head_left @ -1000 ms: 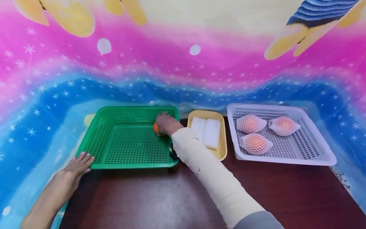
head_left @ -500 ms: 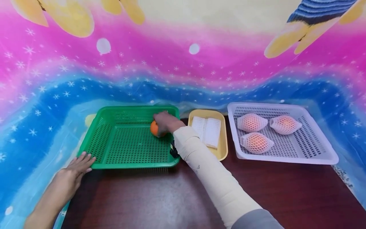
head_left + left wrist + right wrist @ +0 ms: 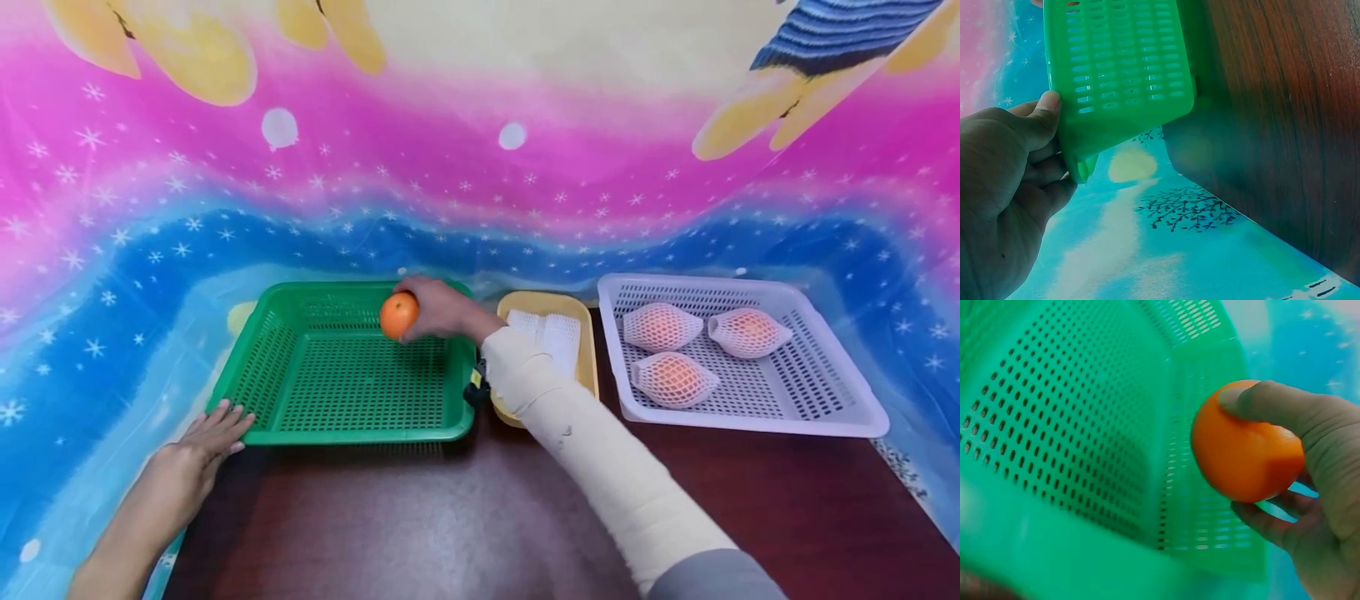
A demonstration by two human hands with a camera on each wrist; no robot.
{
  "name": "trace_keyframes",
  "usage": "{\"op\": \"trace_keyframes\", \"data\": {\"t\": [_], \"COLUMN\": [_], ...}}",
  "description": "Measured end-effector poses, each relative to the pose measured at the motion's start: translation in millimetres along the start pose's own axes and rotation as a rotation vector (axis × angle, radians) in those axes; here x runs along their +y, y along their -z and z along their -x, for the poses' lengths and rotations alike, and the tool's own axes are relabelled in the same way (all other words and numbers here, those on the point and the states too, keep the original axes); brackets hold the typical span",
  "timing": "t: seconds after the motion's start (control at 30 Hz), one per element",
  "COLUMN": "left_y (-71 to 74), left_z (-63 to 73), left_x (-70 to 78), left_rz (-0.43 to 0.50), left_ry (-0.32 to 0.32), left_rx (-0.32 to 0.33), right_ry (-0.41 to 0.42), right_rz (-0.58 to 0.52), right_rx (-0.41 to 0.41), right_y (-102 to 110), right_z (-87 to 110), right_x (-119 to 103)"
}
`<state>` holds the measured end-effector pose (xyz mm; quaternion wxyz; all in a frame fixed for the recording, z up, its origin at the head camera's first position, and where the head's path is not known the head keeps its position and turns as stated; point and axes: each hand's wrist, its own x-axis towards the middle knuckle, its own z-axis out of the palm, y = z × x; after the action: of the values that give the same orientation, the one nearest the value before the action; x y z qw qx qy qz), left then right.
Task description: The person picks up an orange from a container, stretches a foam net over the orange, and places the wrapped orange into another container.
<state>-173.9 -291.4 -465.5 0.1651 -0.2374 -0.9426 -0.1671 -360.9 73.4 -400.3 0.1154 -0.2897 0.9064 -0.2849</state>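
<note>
An orange (image 3: 399, 316) is gripped in my right hand (image 3: 441, 308), lifted over the right end of the green basket (image 3: 360, 435). In the right wrist view, the thumb lies across the top of the orange (image 3: 1244, 450) and the fingers curl beneath it. My left hand (image 3: 206, 442) holds the near left corner of the green basket. The left wrist view shows the thumb and curled fingers of that hand (image 3: 1016, 169) at the rim of the green basket (image 3: 1122, 81).
A yellow tray (image 3: 588, 350) with white foam net sleeves (image 3: 558, 337) stands right of the green basket, partly behind the right forearm. Further right, a pale lilac basket (image 3: 757, 421) holds three net-wrapped fruits (image 3: 675, 379). A patterned cloth (image 3: 480, 167) hangs behind the dark wooden table (image 3: 390, 517).
The orange has come up from inside the green basket in my right hand, and the right wrist has shifted right. The left hand stays at its corner.
</note>
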Motion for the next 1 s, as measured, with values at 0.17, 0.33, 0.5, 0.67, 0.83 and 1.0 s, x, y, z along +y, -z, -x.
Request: {"op": "trace_keyframes", "data": {"t": [0.17,0.33,0.5,0.67,0.83,1.0], "left_y": [0.0,0.2,2.0,2.0,0.7,-0.7], "left_z": [-1.8,-1.0,1.4,-0.8,1.1,2.0], "left_x": [1.7,1.0,0.0,2.4,2.1,2.2], "left_rz": [-0.009,-0.011,-0.009,-0.006,-0.032,-0.039], "left_ry": [0.005,0.000,-0.004,0.019,0.008,-0.014], "left_rx": [-0.002,-0.006,-0.014,-0.068,-0.068,-0.010], "right_ry": [0.034,0.031,0.025,-0.004,-0.046,-0.042], "right_rz": [-0.057,-0.039,-0.064,-0.096,-0.025,0.053], "right_rx": [0.060,0.110,0.142,0.200,0.247,0.264], "right_y": [31,58,71,73,63,45], "right_z": [29.2,71.5,119.8,182.0,239.3,278.3], "right_x": [-1,2,4,7,12,17]}}
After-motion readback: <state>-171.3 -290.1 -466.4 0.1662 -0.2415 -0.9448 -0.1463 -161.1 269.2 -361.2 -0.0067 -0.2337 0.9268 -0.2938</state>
